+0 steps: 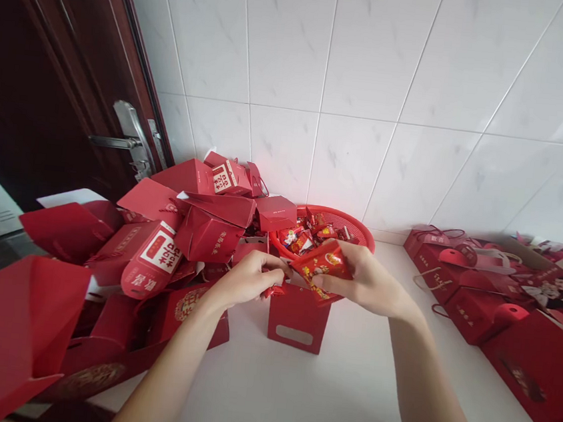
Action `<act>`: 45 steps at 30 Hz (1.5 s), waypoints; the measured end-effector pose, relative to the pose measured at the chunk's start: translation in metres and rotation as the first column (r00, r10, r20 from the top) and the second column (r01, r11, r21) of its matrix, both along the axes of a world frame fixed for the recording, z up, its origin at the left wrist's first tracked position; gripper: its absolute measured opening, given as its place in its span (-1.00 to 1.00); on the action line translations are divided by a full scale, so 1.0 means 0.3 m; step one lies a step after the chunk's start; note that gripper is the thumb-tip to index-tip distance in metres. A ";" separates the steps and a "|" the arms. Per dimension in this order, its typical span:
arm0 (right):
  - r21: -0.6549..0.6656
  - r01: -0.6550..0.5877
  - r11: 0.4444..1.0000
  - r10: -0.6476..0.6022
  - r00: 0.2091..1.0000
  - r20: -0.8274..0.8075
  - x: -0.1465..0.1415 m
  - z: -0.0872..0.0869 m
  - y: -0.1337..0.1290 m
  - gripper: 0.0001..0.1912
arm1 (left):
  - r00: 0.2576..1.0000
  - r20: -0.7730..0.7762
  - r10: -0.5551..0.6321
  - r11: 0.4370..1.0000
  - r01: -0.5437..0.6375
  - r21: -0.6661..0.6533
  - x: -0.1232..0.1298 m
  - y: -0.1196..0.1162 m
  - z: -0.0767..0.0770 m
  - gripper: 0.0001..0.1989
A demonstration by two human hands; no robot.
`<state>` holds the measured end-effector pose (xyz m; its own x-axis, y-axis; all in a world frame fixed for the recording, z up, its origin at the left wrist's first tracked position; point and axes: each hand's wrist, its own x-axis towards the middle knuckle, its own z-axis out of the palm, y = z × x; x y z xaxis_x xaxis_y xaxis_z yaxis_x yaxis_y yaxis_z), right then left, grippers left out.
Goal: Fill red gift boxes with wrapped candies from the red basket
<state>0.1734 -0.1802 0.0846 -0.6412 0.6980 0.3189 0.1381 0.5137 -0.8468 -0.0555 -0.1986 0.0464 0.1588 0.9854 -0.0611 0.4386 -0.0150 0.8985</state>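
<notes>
- Your left hand [254,279] pinched a small red-wrapped piece [274,291] between thumb and fingers, just at the upper left edge of the red box [298,323].
- Your right hand [372,281] gripped a red-and-gold packet [325,264], thumb on the near face; the packet tilted over the box's top, right of your left hand.
- Box stood upright on the white table [291,403], below and between both hands, pale window strip facing you (its mouth was mostly hidden by packet and fingers).
- Red mesh basket [368,233] sat right behind the box, beyond your hands, with mixed wrapped sweets [303,239] inside.
- Left of your left arm: a messy heap of red boxes [214,239], some with flaps up, a few with white character labels.
- Right, well apart from your right hand: a group of red boxes [469,315], some with cord handles.
- Back: pale tiled wall [368,52]; dark door [52,46] with a metal handle [131,133] at far left.
</notes>
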 end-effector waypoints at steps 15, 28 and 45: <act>0.026 -0.014 1.000 0.013 0.999 0.047 0.003 -0.021 0.049 -0.77 | 0.988 0.154 0.014 0.999 -0.022 0.048 -0.042 -0.002 -0.030 -0.71; -0.085 -0.086 0.993 0.087 0.996 0.001 0.045 -0.004 0.059 -0.75 | 0.986 0.164 -0.019 0.994 0.001 0.114 -0.066 -0.005 -0.041 -0.66; 0.011 -0.221 0.975 0.202 0.907 0.368 0.079 -0.036 0.061 -0.83 | 0.938 -0.346 -0.026 0.712 0.260 0.652 0.069 0.042 -0.011 -0.63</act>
